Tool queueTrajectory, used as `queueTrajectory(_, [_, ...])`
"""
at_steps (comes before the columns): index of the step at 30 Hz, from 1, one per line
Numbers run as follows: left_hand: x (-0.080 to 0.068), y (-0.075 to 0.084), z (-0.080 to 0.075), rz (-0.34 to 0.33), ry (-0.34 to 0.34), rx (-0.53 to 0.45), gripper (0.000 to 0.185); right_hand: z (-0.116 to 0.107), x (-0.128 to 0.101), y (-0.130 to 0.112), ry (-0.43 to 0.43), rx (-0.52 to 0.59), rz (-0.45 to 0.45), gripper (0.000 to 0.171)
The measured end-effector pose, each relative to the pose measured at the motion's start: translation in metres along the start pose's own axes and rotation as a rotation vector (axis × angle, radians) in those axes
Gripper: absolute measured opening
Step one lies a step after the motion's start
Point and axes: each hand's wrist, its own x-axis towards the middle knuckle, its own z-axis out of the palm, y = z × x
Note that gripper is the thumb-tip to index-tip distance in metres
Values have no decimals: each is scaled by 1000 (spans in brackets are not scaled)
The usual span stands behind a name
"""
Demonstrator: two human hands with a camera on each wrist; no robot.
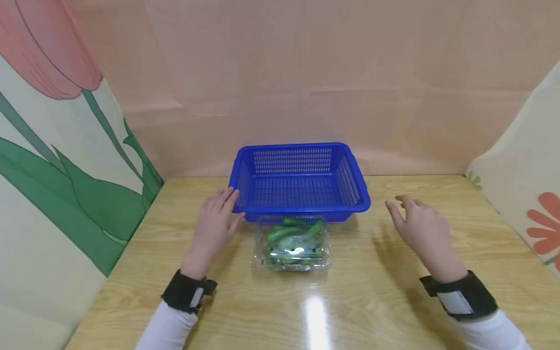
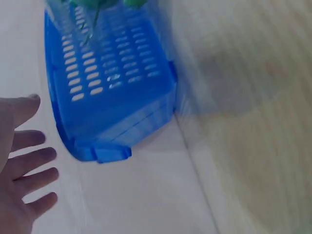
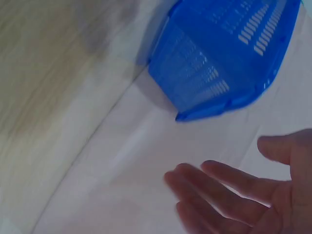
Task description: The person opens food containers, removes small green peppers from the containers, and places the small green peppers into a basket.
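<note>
A clear plastic vegetable box [image 1: 292,244] is placed nearest. Nothing is grasped by the relaxed left hand [image 1: 214,221] and right hand [image 1: 424,229]. Behind, a blue rectangular plastic basket [image 1: 292,189], seemingly light, stiff, is best held by its sides.

Blue basket [image 1: 302,209] blocks far side of plastic box [image 1: 293,248]; room above, right.

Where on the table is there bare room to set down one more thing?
Bare table lies in front of the clear container, between the black wristbands; also between the left hand and the tulip cloth, and right of the right hand. The middle is crowded: the container sits close to the blue basket.
</note>
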Motion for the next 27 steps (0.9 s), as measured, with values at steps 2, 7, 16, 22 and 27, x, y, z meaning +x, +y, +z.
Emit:
queueTrajectory(2, [0, 3, 2, 41, 64, -27, 49, 3, 0, -4, 70, 31, -24, 47])
queueTrajectory(7, [-5, 10, 4, 79, 165, -119, 36, 7, -3, -15, 205, 56, -92, 35])
queueTrajectory(16, [-13, 18, 6, 144, 281, -165, 18, 16, -11, -44, 272, 98, -160, 27])
queueTrajectory(22, [-20, 26, 5, 211, 321, -160, 14, 20, -14, -70, 234, 157, -207, 24])
queueTrajectory(27, [-22, 31, 4, 251, 324, -151, 13, 19, -14, -90, 170, 219, -217, 21])
